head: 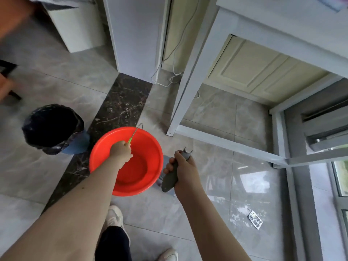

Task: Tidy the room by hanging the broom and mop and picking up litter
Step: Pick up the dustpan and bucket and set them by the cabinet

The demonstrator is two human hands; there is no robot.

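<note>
My left hand grips a thin green-and-metal handle that runs up over an orange basin on the floor. My right hand holds a grey plastic handle pointing down; a pale blue-grey part shows under it beside the basin. Which handle belongs to the broom and which to the mop I cannot tell. A flat piece of litter, a small patterned wrapper, lies on the tiles at the lower right.
A bin with a black bag stands left of the basin. A white table frame and its floor bar stand ahead right, with a loose white cable behind. A white cabinet stands ahead. My shoes are below.
</note>
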